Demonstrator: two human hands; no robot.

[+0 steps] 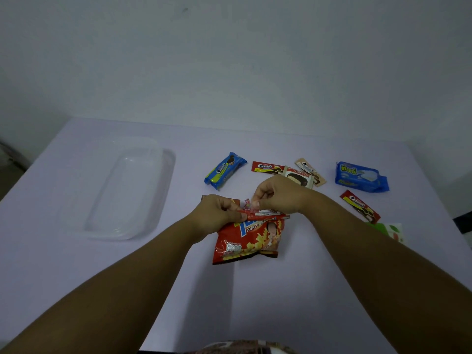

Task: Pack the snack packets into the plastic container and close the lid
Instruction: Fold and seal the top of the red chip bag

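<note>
Hands: your left hand (217, 213) gripped the top left edge of the red crinkly potato snack bag (249, 238), fingers curled round it; your right hand (277, 196) pinched a small packet (247, 203) (too small and crumpled to name) just above the same bag's top edge.

Bag: it lay flat on the pale lilac table (281, 302), right in front of you, top edge away from you and bottom seam toward you.

Container: the clear plastic container (122, 192) sat open and seemingly with nothing in it on the table to your left, well apart from both hands, its long axis running away from you and leaning slightly right.

Key relation: the container lay to the left of the bag, so your left hand was the nearer one; by my judgement a carry leftward would have wanted the bag's length lined up with the container's long axis.

Lid: I could not tell it apart from the container; a faint clear outline showed at the far end.

Other packets: a blue cream-biscuit pack (224, 171), a slim red sachet (267, 167), a white choco pie wrapper (298, 177), a beige sachet (310, 171), a blue wafer pack (361, 177), another red sachet (360, 205) and a green-and-white packet (390, 231) all lay beyond or right of your hands.

Progress: packing looked barely begun.
</note>
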